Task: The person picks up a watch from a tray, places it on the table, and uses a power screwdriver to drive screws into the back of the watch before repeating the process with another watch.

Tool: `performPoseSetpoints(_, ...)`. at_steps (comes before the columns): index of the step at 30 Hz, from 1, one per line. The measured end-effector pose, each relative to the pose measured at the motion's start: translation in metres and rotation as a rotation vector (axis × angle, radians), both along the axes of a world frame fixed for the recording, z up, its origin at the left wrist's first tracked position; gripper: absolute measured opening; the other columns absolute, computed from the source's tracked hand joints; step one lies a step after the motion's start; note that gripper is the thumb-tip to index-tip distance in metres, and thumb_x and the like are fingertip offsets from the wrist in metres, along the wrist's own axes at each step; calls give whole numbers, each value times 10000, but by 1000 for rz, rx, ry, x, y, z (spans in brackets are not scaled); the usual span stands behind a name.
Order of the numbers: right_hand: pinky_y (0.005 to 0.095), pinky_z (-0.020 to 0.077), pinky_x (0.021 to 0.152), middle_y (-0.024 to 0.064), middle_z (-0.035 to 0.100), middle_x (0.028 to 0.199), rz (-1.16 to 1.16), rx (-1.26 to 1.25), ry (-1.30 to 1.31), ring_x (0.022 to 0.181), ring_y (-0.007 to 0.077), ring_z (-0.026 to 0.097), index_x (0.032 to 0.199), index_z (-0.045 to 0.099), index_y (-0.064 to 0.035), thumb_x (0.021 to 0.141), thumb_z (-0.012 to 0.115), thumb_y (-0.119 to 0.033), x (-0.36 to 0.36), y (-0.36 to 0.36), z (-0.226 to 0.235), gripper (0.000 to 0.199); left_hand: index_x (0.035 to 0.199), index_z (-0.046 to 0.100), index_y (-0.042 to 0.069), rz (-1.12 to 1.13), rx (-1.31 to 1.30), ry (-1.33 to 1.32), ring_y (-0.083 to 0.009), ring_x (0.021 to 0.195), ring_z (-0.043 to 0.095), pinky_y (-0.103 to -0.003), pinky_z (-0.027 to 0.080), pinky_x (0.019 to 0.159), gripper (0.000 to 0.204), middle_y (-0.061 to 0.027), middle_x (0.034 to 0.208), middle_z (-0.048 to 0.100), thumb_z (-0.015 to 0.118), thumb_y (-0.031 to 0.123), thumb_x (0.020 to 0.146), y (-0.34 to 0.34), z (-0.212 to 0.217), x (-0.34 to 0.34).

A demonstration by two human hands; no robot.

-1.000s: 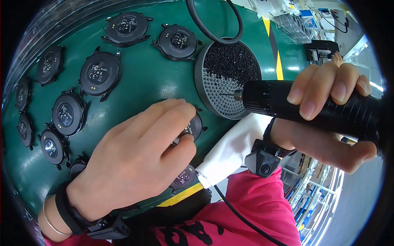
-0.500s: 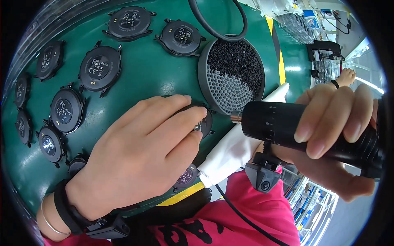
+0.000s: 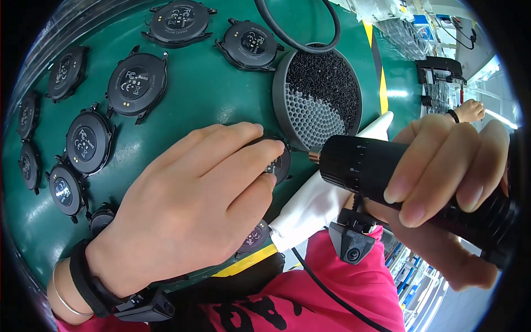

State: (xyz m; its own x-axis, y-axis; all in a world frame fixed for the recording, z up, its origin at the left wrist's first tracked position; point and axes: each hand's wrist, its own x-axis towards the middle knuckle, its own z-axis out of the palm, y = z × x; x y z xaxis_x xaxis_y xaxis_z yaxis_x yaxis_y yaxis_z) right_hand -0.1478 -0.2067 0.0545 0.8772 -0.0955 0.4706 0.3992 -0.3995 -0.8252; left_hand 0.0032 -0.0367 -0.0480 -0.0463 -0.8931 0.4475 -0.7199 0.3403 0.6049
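"Four fingers of the right hand [image 3: 442, 177] are curled over that black screwdriver [image 3: 359, 166], aren't they?"

"Yes, closed round its barrel, with narrow gaps between some of them. The thumb stretches out below the barrel."

"And the left hand [image 3: 182, 205]?"

"Fingers bent, close to one another. Index finger and thumb hold a black watch case [image 3: 280, 165], their tips a little apart, with part of its back showing between. How hard they press, I can't tell."

"Where exactly is that case?"

"Low over the green table [image 3: 221, 94], mostly hidden by the hand, just left of the screwdriver's metal nose [image 3: 314, 155]. The thin bit points at its edge; I can't tell whether they touch."

"Further out?"

"Just above the screwdriver, a round grey dish [image 3: 279, 105]. Small black screws [image 3: 321, 69] crowd its upper and right parts; bare holes show lower left. A thick black cable [image 3: 326, 48] loops over its far rim."

"Then more watch cases [image 3: 135, 86]?"

"Several, backs up, spread toward the left. Well apart, at far right, there's a co-worker's hand [image 3: 470, 110]."
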Motion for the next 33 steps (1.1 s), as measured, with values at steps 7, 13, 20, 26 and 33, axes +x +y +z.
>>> performPoseSetpoints(7,266,523,543,95,548,966,-12,59,-147,619,163,633,1220,494,-40,805,781,-598,6,7,-16,753,942,718,14,3,25,-5,-331,1151,640,-419,552,898,207,-124,1191,684,704,66,743,0,4,0)
performPoseSetpoints(13,292,529,549,102,574,939,4,97,-166,621,176,634,1232,507,-34,804,723,-671,3,-12,-17,797,945,720,18,-2,25,-19,-330,1152,638,-416,552,898,202,-121,1193,684,702,63,750,-1,4,1)
performPoseSetpoints(20,336,541,560,108,602,908,6,141,-128,626,194,635,1239,526,-27,808,633,-774,0,-38,-9,869,952,714,22,-18,36,-37,-325,1163,625,-419,546,905,194,-111,1216,668,700,61,763,-1,6,1)
performPoseSetpoints(26,376,558,554,103,607,918,45,77,-137,631,211,642,1307,510,-25,802,556,-839,11,-46,-38,958,951,709,32,-6,60,-85,-312,1125,621,-402,532,858,195,-94,1232,656,707,68,759,-2,2,2)
performPoseSetpoints(33,366,567,552,112,603,920,113,9,-131,644,231,648,1354,487,-57,810,529,-846,3,-50,-15,959,1048,674,68,24,93,-163,-273,993,586,-389,450,778,359,-62,1289,631,761,134,706,-1,12,2)
